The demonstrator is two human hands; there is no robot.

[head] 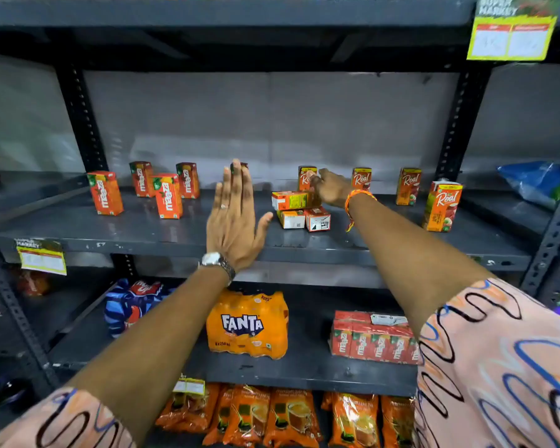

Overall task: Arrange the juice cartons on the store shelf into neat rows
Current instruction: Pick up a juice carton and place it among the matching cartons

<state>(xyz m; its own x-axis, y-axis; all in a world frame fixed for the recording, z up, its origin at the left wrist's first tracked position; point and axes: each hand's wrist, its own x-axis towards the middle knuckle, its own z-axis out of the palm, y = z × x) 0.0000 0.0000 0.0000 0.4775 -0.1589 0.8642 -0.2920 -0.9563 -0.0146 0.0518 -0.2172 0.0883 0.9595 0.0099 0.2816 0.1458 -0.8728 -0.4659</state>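
Several orange Maaza cartons (168, 195) stand loosely spaced on the left of the dark middle shelf (175, 236). To the right, upright Real cartons (408, 186) are spread out, with one nearer the front edge (442, 206). Three cartons lie tipped in a pile (291, 210) at the centre. My left hand (232, 218) is raised flat, fingers together and holding nothing; its fingertips cover another carton (244, 165). My right hand (330, 188) reaches over the pile, and its fingers close on the right side of a back-row Real carton (304, 177).
A blue plastic bag (537, 182) lies on the neighbouring shelf at right. Below are a Fanta pack (248, 324), a wrapped Maaza multipack (369, 339) and a blue drinks pack (130, 302). Orange packets (291, 415) fill the lowest shelf. Perforated uprights (81, 118) frame the bay.
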